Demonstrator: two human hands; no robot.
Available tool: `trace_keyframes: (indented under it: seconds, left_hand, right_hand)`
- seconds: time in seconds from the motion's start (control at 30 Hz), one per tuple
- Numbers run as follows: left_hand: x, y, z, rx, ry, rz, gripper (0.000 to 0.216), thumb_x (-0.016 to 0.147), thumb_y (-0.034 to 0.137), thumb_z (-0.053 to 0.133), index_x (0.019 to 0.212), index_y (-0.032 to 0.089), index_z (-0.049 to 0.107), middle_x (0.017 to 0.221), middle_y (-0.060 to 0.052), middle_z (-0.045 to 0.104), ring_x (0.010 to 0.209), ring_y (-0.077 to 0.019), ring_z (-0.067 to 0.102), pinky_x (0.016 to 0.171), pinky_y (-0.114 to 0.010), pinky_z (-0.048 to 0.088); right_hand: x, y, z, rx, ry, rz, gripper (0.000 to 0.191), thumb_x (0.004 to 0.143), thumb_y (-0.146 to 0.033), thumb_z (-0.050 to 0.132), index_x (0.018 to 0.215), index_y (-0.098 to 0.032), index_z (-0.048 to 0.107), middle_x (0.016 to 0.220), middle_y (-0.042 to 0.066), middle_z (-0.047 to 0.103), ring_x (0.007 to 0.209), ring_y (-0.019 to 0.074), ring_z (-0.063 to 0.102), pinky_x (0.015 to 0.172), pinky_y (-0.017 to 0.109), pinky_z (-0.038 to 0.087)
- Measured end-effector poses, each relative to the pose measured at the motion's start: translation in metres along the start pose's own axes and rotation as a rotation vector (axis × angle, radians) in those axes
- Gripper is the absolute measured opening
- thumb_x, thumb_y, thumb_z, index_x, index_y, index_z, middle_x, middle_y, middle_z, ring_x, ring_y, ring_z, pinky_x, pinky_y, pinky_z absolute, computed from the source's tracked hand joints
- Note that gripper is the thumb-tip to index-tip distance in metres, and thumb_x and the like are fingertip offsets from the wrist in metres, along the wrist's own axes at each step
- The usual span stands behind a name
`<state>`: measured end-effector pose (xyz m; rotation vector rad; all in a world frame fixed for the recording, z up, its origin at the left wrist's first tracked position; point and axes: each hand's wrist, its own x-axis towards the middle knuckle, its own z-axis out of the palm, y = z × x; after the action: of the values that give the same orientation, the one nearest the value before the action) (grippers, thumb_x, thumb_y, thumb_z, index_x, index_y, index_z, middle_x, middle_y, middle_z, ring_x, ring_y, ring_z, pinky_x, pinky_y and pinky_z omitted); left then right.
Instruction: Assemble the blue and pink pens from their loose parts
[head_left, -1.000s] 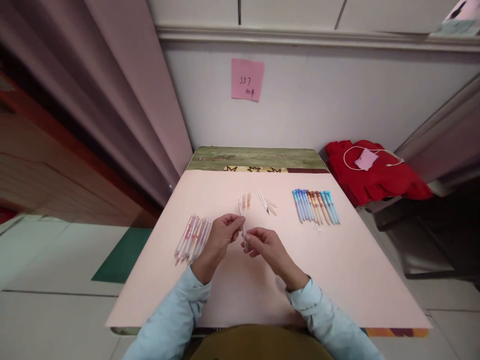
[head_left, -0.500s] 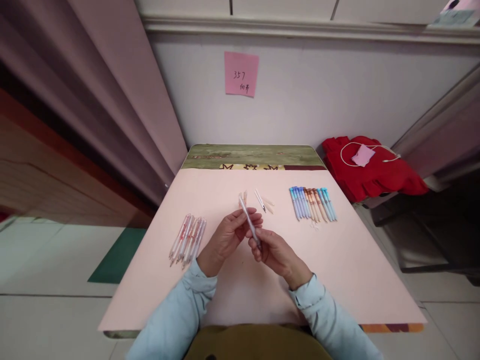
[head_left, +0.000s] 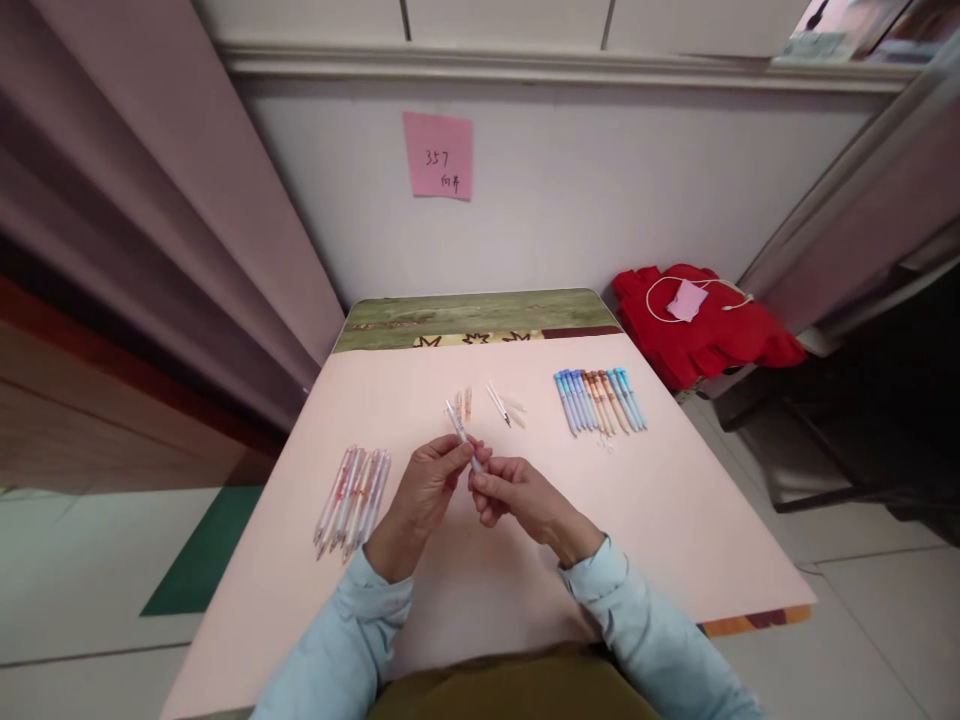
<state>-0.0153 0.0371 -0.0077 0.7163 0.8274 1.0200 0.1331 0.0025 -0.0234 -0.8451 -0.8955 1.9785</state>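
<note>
Between both hands, above the middle of the table, a whitish pen (head_left: pixel 458 421) slants up toward the far left. My left hand (head_left: pixel 430 482) has its thumb and fingers closed around the pen's middle. Lower on the same pen, my right hand (head_left: pixel 517 492) pinches the near end, whose tip is hidden by the fingers. Just beyond lie small clear printed pieces (head_left: pixel 465 403), partly behind the pen, and thin white refills (head_left: pixel 499 403) with a dark tip. Pale slim parts (head_left: pixel 516 408) lie beside the refills.
Several pale pens with reddish prints (head_left: pixel 352 500) lie in a group at the left. A row of blue and brown pens (head_left: pixel 600 400) lies at the right, small clear bits (head_left: pixel 605 443) below it. Beyond the table (head_left: pixel 645 560) are a red cloth (head_left: pixel 675 335) and a wall.
The view has swung right, so everything appears further left. My left fingers, spread before, have closed round the pen, and its upper end now leans more to the left.
</note>
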Motion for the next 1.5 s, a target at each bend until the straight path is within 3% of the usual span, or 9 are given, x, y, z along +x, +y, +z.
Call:
trace_keyframes:
  seconds: [0.17, 0.33, 0.53, 0.63, 0.73, 0.9, 1.1, 1.3, 1.5]
  left_hand:
    - [0.005, -0.006, 0.002, -0.012, 0.09, 0.007, 0.02, 0.069, 0.027, 0.083, 0.078, 0.012, 0.073, 0.077, -0.007, 0.073, 0.067, -0.0149, 0.066, 0.066, -0.026, 0.051]
    - [0.005, -0.013, 0.001, -0.066, 0.117, -0.009, 0.024, 0.068, 0.028, 0.085, 0.08, 0.012, 0.071, 0.08, -0.007, 0.073, 0.061, -0.013, 0.063, 0.065, -0.028, 0.051]
    - [0.001, -0.015, 0.009, -0.085, 0.122, 0.047, 0.026, 0.071, 0.033, 0.082, 0.079, 0.012, 0.069, 0.077, -0.006, 0.071, 0.063, -0.0143, 0.063, 0.06, -0.028, 0.049]
    - [-0.002, -0.015, 0.014, -0.076, 0.133, 0.1, 0.024, 0.071, 0.031, 0.082, 0.077, 0.013, 0.068, 0.074, -0.004, 0.069, 0.064, -0.0127, 0.062, 0.063, -0.026, 0.049]
    - [-0.005, -0.015, 0.017, -0.066, 0.103, 0.083, 0.027, 0.072, 0.035, 0.081, 0.078, 0.013, 0.067, 0.066, -0.002, 0.065, 0.053, -0.0103, 0.055, 0.054, -0.026, 0.045]
    - [-0.005, -0.021, 0.017, -0.082, 0.133, 0.103, 0.028, 0.072, 0.036, 0.08, 0.08, 0.013, 0.066, 0.074, -0.005, 0.069, 0.053, -0.0118, 0.057, 0.05, -0.026, 0.044]
    - [0.003, -0.025, 0.017, -0.099, 0.121, 0.123, 0.027, 0.07, 0.032, 0.081, 0.08, 0.013, 0.065, 0.069, -0.002, 0.067, 0.052, -0.0098, 0.057, 0.054, -0.025, 0.046]
    - [0.012, -0.017, 0.017, -0.101, 0.2, 0.168, 0.025, 0.07, 0.028, 0.081, 0.078, 0.012, 0.065, 0.075, -0.006, 0.07, 0.066, -0.0126, 0.065, 0.065, -0.025, 0.05]
    - [0.019, -0.011, 0.017, -0.086, 0.19, 0.164, 0.024, 0.07, 0.027, 0.082, 0.078, 0.012, 0.065, 0.076, -0.007, 0.071, 0.055, -0.0111, 0.061, 0.061, -0.027, 0.049]
  right_hand:
    - [0.0, -0.003, 0.001, -0.152, 0.159, -0.083, 0.046, 0.071, -0.057, 0.079, 0.087, -0.016, 0.063, 0.063, -0.002, 0.063, 0.052, 0.0104, 0.059, 0.052, 0.023, 0.047]
    - [0.0, 0.001, -0.001, -0.094, 0.189, 0.034, 0.061, 0.085, -0.074, 0.049, 0.087, -0.014, 0.065, 0.053, -0.003, 0.055, 0.038, 0.0074, 0.046, 0.04, 0.021, 0.034]
    - [-0.001, 0.003, 0.0, -0.135, 0.33, -0.1, 0.049, 0.065, -0.055, 0.083, 0.083, -0.019, 0.056, 0.072, -0.001, 0.066, 0.055, 0.0102, 0.06, 0.047, 0.02, 0.04]
    - [-0.001, 0.003, 0.003, -0.13, 0.316, -0.052, 0.051, 0.077, -0.068, 0.066, 0.089, -0.019, 0.059, 0.063, -0.003, 0.06, 0.045, 0.0082, 0.052, 0.041, 0.02, 0.032]
    - [-0.002, 0.005, 0.005, -0.12, 0.291, -0.017, 0.059, 0.084, -0.073, 0.05, 0.079, -0.015, 0.062, 0.05, -0.005, 0.05, 0.037, 0.0061, 0.04, 0.037, 0.02, 0.023]
    - [-0.004, 0.008, 0.008, -0.15, 0.371, -0.15, 0.049, 0.063, -0.055, 0.083, 0.081, -0.02, 0.054, 0.066, -0.004, 0.059, 0.048, 0.0073, 0.051, 0.042, 0.019, 0.031]
    - [0.0, 0.007, 0.003, -0.144, 0.355, -0.08, 0.058, 0.08, -0.074, 0.054, 0.08, -0.017, 0.062, 0.053, -0.004, 0.051, 0.038, 0.0066, 0.04, 0.037, 0.021, 0.023]
    - [0.004, 0.005, 0.002, -0.153, 0.437, -0.188, 0.052, 0.058, -0.051, 0.087, 0.086, -0.021, 0.056, 0.065, -0.006, 0.059, 0.054, 0.01, 0.058, 0.045, 0.018, 0.038]
    - [0.013, 0.001, 0.001, -0.122, 0.403, -0.076, 0.054, 0.079, -0.071, 0.057, 0.081, -0.017, 0.062, 0.053, -0.004, 0.051, 0.039, 0.0066, 0.041, 0.037, 0.021, 0.023]
